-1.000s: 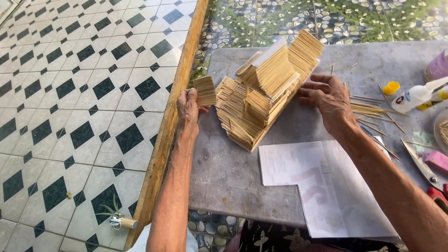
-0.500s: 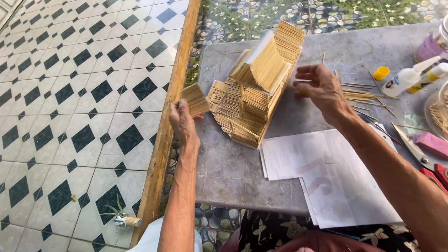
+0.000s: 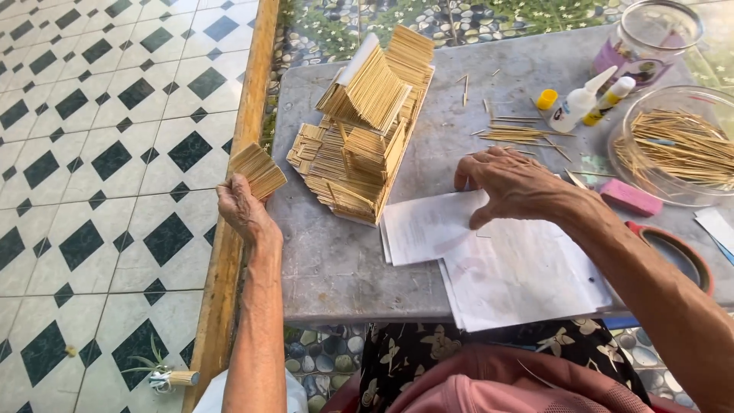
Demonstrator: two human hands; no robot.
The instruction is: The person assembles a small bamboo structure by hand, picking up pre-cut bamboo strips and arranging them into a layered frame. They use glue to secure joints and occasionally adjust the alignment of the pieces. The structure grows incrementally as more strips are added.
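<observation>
Both hands are working at a grey stone table (image 3: 344,268). Left hand (image 3: 243,208) is pinching a small flat panel of glued sticks (image 3: 258,170) off the table's edge, at nine o'clock from the stick-built model house (image 3: 367,122). Right hand (image 3: 514,183) is pressing loosely spread fingers, gripping nothing, on white paper sheets (image 3: 497,260) at four o'clock from the house. That panel looks light, stiff and brittle, best held gently by its edges.
</observation>
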